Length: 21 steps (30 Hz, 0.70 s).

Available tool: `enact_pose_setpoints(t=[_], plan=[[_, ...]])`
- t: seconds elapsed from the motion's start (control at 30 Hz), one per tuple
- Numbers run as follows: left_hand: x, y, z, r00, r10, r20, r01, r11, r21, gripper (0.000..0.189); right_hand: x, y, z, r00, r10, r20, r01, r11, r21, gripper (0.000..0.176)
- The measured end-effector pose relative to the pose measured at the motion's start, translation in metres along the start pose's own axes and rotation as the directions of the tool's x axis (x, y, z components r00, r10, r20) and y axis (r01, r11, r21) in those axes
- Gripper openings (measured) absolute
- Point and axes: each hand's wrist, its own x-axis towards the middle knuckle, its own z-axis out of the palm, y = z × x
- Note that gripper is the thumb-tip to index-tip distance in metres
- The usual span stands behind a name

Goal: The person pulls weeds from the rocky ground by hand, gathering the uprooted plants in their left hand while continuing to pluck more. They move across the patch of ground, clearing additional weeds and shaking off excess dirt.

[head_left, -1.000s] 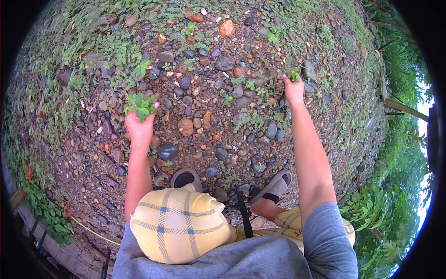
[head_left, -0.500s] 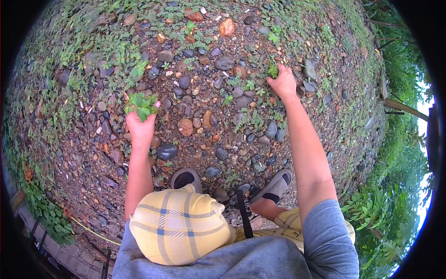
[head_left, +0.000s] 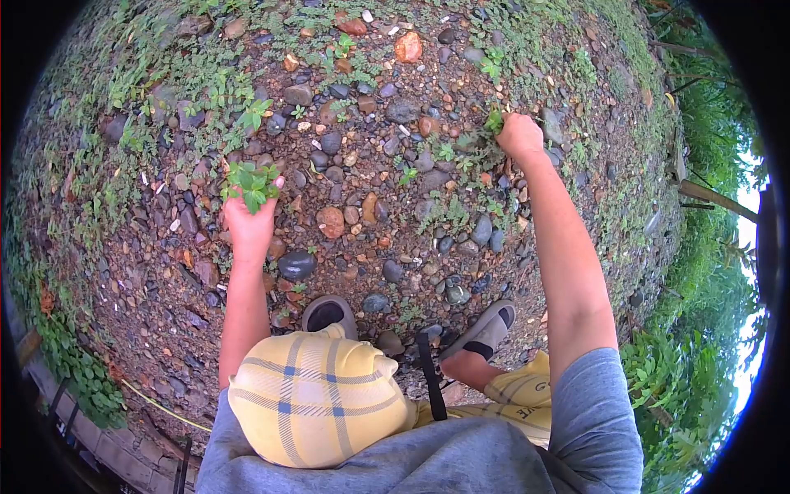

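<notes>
My left hand is closed round a small bunch of green leafy weeds, held low over the stony ground at the left. Its thumb lies along the right side of the leaves. Farther forward on the right, my right hand is a closed fist, back of the hand up. A small green leafy weed sticks out at its left side, pinched in the fingers; its stem and roots are hidden. A grey stone lies just right of that hand.
Pebbly soil with low creeping plants spreads all round. An orange stone and a dark smooth stone lie ahead. My sandalled feet are below. Tall greenery and a wooden pole edge the right; a yellow hose-like line runs lower left.
My right hand has shifted a little to the right and closed into a fist, with the small weed at its fingers. My left hand stays put with its bunch.
</notes>
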Motion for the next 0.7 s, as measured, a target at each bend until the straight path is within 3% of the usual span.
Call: enact_pose_setpoints(t=[0.1, 0.23, 0.43, 0.53, 0.7], plan=[[0.0, 0.007, 0.006, 1.0, 0.017, 0.012, -0.017, 0.999, -0.035, 0.023, -0.006, -0.004, 0.008, 0.995, -0.006, -0.097, 0.015, 0.995, 0.095, 0.027], [0.002, 0.008, 0.009, 0.997, 0.066, 0.026, -0.065, 0.997, -0.043, 0.021, -0.005, 0.002, 0.023, 0.928, -0.3, -0.221, 0.313, 0.949, 0.025, 0.029], [0.001, 0.003, 0.007, 0.999, 0.038, 0.022, -0.037, 0.998, -0.059, 0.027, 0.002, 0.023, 0.035, 0.873, -0.297, -0.386, 0.321, 0.947, -0.004, 0.03], [-0.002, 0.011, 0.006, 0.999, 0.018, 0.026, -0.018, 1.0, -0.014, 0.026, -0.001, 0.015, 0.036, 0.937, -0.194, -0.289, 0.215, 0.976, 0.042, 0.031], [-0.003, 0.009, 0.012, 0.998, 0.038, 0.054, -0.035, 0.998, -0.044, 0.023, -0.006, 0.009, 0.039, 0.913, -0.231, -0.336, 0.275, 0.957, 0.091, 0.028]])
